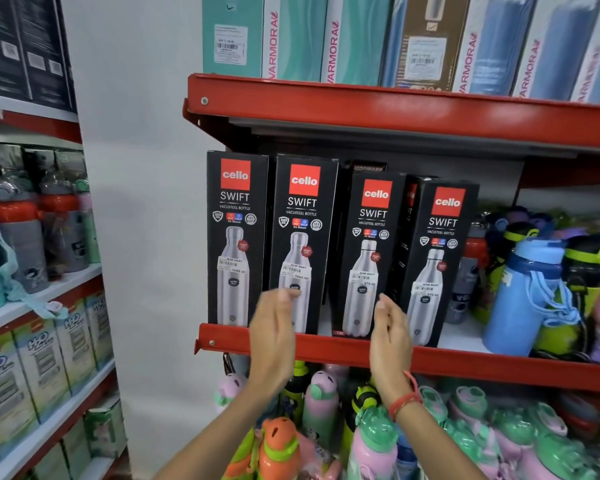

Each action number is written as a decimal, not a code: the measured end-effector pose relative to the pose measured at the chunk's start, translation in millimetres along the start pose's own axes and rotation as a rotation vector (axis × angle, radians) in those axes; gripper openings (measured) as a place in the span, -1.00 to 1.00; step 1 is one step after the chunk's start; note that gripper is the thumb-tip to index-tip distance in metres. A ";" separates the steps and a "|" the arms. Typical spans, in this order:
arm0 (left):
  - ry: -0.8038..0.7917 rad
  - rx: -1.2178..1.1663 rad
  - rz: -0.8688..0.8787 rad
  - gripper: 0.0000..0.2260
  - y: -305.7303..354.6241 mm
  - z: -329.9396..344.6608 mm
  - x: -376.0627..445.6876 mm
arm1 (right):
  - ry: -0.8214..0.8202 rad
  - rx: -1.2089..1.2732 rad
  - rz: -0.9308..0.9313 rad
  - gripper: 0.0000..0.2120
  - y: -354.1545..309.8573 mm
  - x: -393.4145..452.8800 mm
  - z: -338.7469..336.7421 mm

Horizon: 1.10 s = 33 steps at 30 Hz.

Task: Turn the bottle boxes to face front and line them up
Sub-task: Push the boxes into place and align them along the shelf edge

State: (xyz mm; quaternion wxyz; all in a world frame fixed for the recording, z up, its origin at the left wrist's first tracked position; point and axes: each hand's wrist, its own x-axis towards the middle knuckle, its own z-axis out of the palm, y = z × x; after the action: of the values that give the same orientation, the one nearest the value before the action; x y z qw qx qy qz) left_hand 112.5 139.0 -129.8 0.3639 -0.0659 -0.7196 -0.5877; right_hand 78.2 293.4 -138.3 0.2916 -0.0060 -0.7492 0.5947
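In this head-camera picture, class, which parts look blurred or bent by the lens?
Head view: the left hand is smeared by motion blur; the right hand is sharper; the red shelf edge slants and curves from wide-angle distortion; the cello boxes read clearly.

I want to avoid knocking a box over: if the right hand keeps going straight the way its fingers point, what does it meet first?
Probably the third Cello box: the right hand points up and inward at its lower front, though depth is unclear.
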 end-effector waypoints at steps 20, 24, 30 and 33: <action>-0.377 -0.046 -0.390 -0.02 -13.1 57.4 4.9 | -0.460 -0.003 0.123 -0.32 13.9 23.0 -32.7; -0.356 0.019 -0.345 0.03 -8.3 55.9 3.2 | -0.467 0.019 0.127 -0.26 16.0 24.8 -34.7; -0.188 0.081 -0.192 -0.14 -6.0 60.0 -4.1 | -0.350 0.154 0.080 -0.42 28.2 26.3 -48.2; 0.010 0.087 0.047 -0.40 7.0 72.1 -13.1 | 0.077 0.170 -0.025 -0.66 30.4 31.5 -65.9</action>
State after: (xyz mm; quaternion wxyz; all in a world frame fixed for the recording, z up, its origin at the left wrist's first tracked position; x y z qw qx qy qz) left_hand 93.5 210.0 -135.3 0.3835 -0.0639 -0.7411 -0.5473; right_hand 71.0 372.0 -143.9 0.3272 0.0054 -0.6841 0.6519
